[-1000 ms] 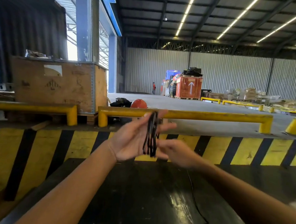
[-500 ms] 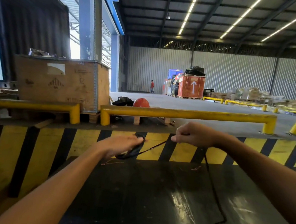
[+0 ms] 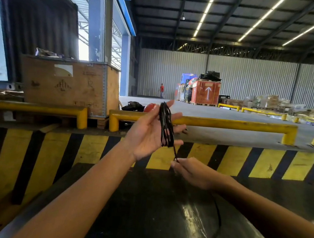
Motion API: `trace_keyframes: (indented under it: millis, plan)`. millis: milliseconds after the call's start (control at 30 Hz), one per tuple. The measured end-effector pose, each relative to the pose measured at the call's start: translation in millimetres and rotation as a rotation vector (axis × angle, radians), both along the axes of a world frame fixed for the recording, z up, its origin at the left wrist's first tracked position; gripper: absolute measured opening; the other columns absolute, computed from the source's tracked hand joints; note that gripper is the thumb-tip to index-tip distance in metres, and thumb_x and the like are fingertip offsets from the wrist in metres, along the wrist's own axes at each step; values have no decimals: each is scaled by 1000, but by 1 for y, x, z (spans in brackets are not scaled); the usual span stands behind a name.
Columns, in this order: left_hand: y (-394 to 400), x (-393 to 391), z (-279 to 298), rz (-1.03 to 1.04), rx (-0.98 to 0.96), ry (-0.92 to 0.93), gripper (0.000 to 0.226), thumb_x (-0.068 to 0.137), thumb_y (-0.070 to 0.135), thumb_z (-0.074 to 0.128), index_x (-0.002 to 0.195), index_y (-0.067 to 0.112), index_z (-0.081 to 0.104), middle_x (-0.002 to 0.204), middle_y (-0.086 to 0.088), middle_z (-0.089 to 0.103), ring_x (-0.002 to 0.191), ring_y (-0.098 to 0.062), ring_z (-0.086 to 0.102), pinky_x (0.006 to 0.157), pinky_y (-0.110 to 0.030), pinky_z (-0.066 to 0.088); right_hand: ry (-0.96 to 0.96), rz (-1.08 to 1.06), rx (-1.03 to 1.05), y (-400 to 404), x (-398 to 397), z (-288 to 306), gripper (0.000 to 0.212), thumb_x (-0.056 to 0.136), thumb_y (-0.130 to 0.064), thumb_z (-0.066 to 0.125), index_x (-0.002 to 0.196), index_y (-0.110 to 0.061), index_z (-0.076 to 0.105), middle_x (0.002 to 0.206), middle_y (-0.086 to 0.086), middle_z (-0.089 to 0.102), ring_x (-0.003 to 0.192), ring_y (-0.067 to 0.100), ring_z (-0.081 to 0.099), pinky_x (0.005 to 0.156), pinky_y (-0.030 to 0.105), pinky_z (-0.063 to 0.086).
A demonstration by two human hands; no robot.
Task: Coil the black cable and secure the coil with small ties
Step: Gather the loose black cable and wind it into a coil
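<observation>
Several loops of the black cable (image 3: 166, 125) are wound around the spread fingers of my left hand (image 3: 149, 135), which is raised palm-up at the centre of the view. From the bottom of the loops a strand runs down to my right hand (image 3: 191, 172), which pinches it just below and to the right. The free length of cable (image 3: 217, 221) trails from under my right hand down across the black table. No ties are visible.
A glossy black table (image 3: 146, 211) lies under my arms. Beyond it run a yellow-and-black striped kerb (image 3: 242, 160) and yellow guard rails (image 3: 226, 123). A large wooden crate (image 3: 69, 85) stands at the left. A person walks far off in the warehouse.
My left hand has risen and opened upright with the cable loops on it. My right hand has dropped from upper right to just below the left, keeping hold of the strand.
</observation>
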State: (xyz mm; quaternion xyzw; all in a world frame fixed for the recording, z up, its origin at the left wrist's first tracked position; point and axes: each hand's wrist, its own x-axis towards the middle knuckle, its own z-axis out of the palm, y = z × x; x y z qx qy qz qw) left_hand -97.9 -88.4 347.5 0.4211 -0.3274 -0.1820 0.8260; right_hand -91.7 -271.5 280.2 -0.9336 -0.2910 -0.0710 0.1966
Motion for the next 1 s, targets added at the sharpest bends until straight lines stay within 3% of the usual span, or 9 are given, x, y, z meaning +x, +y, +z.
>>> trace_keyframes:
  millis: [100,200,267,367,467,633,767,900,1000]
  plan:
    - [1,3,13,334,-81,-89,34,100,37,29,118,33,58,122,1,57,120,-21,51,93,-49,39,86,10,-122,4,-3,0,37,98,-40,33,91,-13,58,78,11,61,70,21,61,74,36,52]
    - [10,10,12,760,273,-325,29,102,34,30,95,35,58,97,15,57,92,3,52,83,-30,38,-32,-23,-144,-9,1,13,35,97,-40,35,90,-15,58,75,7,59,70,22,62,69,29,50]
    - [18,15,2,911,620,-531,28,101,36,33,86,33,56,89,12,56,84,-1,51,74,-25,39,-158,-58,-147,-21,6,30,31,97,-38,38,82,-18,57,67,-1,54,63,15,56,64,24,45]
    - [26,25,-18,807,1188,-702,32,100,38,35,79,24,55,78,4,53,73,-11,52,62,-24,36,-339,-131,-144,-37,13,59,26,93,-36,47,69,-27,50,61,-6,50,56,9,51,59,22,41]
    - [29,25,-29,428,1457,-551,34,97,45,37,92,22,61,95,-6,61,88,-18,59,77,-29,44,-481,-219,-70,-49,22,78,21,91,-36,51,73,-25,52,60,-9,49,56,9,52,56,25,43]
    - [25,13,-32,-165,1061,-225,34,98,41,34,126,39,52,136,3,51,125,-24,50,100,-44,42,-598,-269,127,-44,32,69,22,93,-34,49,80,-18,56,58,-12,45,52,6,46,50,24,33]
    - [13,2,-18,-467,442,-115,45,92,38,47,135,25,50,138,-6,54,123,-31,54,100,-52,43,-445,-154,165,-28,24,42,21,96,-32,40,90,-26,59,76,2,66,67,16,63,64,34,53]
    - [-1,-6,11,-98,11,-97,40,94,37,41,129,26,56,133,-10,55,119,-32,55,98,-61,38,-105,-5,-61,14,-1,-1,21,98,-37,33,96,-29,52,78,1,63,66,12,63,66,29,54]
    - [0,6,14,398,7,-98,36,99,37,33,122,26,59,124,-4,59,122,-25,51,103,-54,35,-12,84,-253,25,-13,-6,27,98,-39,32,101,-20,51,70,-6,53,59,5,52,62,22,42]
